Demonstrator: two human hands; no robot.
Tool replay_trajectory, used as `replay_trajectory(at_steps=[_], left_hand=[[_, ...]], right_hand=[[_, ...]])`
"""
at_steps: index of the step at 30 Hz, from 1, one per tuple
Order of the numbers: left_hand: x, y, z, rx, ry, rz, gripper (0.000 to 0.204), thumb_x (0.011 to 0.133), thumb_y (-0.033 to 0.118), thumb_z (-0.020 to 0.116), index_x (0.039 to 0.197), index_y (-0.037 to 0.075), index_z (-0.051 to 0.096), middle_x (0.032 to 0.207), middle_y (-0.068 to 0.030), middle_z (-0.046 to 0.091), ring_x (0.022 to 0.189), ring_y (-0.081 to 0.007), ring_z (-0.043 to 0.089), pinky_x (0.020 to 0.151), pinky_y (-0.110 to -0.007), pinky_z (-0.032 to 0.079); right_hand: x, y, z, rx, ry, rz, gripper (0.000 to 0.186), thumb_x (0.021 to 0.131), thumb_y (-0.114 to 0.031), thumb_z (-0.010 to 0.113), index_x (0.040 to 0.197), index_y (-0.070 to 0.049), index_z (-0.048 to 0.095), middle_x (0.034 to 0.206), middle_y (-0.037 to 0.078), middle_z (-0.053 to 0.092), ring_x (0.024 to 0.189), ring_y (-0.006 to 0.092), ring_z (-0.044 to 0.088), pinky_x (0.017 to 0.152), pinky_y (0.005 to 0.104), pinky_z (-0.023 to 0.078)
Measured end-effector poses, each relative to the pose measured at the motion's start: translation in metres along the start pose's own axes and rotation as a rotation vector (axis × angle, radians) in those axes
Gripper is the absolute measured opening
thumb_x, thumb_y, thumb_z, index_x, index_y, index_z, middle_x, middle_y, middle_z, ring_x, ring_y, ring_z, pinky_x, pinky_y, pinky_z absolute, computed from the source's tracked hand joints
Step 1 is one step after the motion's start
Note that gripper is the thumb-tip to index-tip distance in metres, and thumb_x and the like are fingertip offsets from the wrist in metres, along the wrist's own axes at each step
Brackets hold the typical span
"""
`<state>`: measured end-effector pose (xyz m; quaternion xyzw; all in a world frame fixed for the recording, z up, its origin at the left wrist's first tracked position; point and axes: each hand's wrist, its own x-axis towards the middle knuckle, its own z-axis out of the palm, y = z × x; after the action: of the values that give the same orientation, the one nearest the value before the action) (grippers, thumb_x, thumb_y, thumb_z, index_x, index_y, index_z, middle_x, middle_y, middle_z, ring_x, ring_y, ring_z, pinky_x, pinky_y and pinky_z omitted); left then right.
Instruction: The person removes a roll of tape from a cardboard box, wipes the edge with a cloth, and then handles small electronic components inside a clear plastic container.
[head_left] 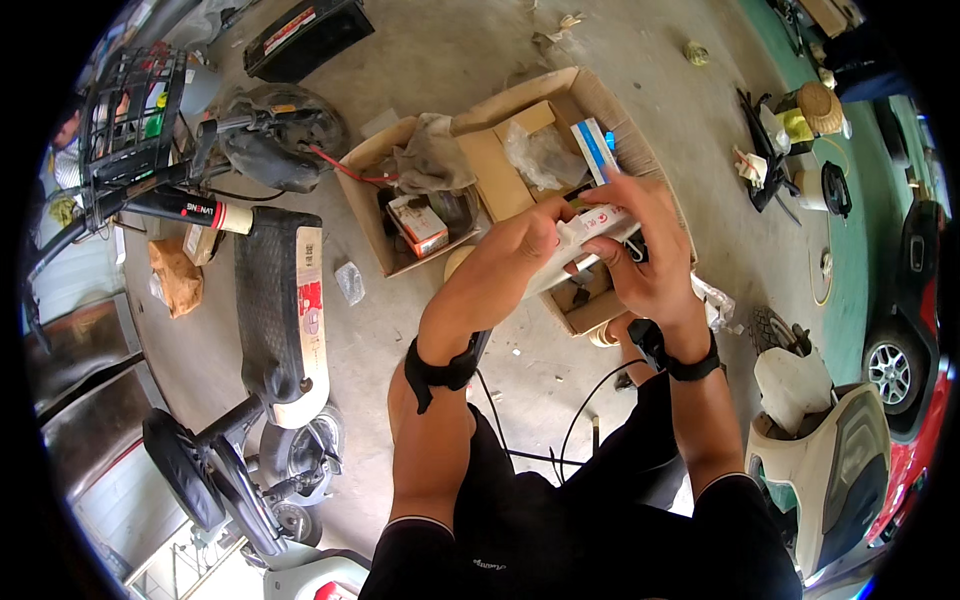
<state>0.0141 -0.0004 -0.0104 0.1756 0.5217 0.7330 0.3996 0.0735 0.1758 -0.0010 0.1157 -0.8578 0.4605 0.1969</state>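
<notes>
Both hands are on a small white packet or box with red print (598, 218), held above a large open cardboard carton (635, 110). My left hand (502, 258) grips its left side, with the fingers partly hidden behind it. Curled round the right end is my right hand (655, 250), thumb against the near side. Inside the carton lie a blue-and-white box (592, 150), crumpled clear plastic (537, 157) and a brown cardboard flap. A smaller carton (362, 215) adjoins it on the left, with an orange-and-white box (418, 224) and a plastic bag (432, 150) in it.
A scooter with a black seat (270, 300) and a wire basket (130, 130) takes up the left side. A black battery (308, 38) lies at the far left. On the right are a pale scooter body panel (815, 470) and a red car (905, 450). Black cables hang near my legs.
</notes>
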Motion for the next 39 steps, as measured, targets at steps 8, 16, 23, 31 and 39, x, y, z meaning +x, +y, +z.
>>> replay_trajectory(at_steps=[8, 16, 23, 31, 39], left_hand=[[0.01, -0.004, 0.006, 0.229, 0.052, 0.109, 0.052, 0.091, 0.048, 0.052, 0.108, -0.002, 0.053, 0.097, -0.0109, 0.059, 0.09, -0.0166, 0.054, 0.081, -0.03, 0.043], [0.012, 0.005, 0.017, 0.185, -0.01, 0.017, 0.046, 0.089, 0.035, 0.059, 0.113, -0.004, 0.054, 0.102, -0.0105, 0.06, 0.097, -0.017, 0.055, 0.085, -0.029, 0.043], [0.012, 0.016, 0.019, 0.163, -0.116, -0.071, 0.051, 0.089, 0.029, 0.055, 0.127, -0.004, 0.049, 0.11, -0.0096, 0.057, 0.104, -0.0139, 0.05, 0.091, -0.027, 0.035], [0.017, 0.011, 0.023, 0.097, -0.166, -0.028, 0.047, 0.089, 0.026, 0.055, 0.125, -0.005, 0.05, 0.112, -0.0065, 0.051, 0.103, -0.0121, 0.048, 0.085, -0.024, 0.039], [0.019, 0.009, 0.031, 0.121, -0.043, -0.056, 0.043, 0.09, 0.031, 0.057, 0.117, -0.003, 0.056, 0.09, -0.0006, 0.058, 0.085, -0.0084, 0.051, 0.076, -0.022, 0.041]], right_hand=[[0.007, -0.006, -0.008, 0.091, -0.032, -0.015, 0.026, 0.075, -0.009, 0.069, 0.101, -0.005, 0.066, 0.107, 0.007, 0.062, 0.107, 0.0293, 0.053, 0.093, 0.0372, 0.037], [-0.003, 0.0, -0.008, 0.271, 0.205, 0.15, 0.008, 0.083, -0.005, 0.063, 0.09, -0.002, 0.064, 0.1, 0.008, 0.064, 0.099, 0.0217, 0.055, 0.089, 0.0325, 0.039], [-0.004, 0.005, -0.018, 0.69, 0.589, 0.457, 0.014, 0.095, -0.01, 0.051, 0.096, 0.001, 0.059, 0.1, 0.004, 0.061, 0.09, 0.0072, 0.05, 0.084, 0.0214, 0.038], [-0.015, 0.02, -0.037, 0.634, 0.494, 0.449, 0.038, 0.097, -0.031, 0.041, 0.102, 0.004, 0.056, 0.109, 0.016, 0.057, 0.108, 0.0236, 0.051, 0.097, 0.0359, 0.035], [-0.017, 0.018, -0.047, 0.343, 0.05, 0.122, 0.032, 0.085, -0.023, 0.058, 0.105, 0.002, 0.058, 0.1, 0.012, 0.056, 0.102, 0.0266, 0.049, 0.091, 0.0351, 0.035]])
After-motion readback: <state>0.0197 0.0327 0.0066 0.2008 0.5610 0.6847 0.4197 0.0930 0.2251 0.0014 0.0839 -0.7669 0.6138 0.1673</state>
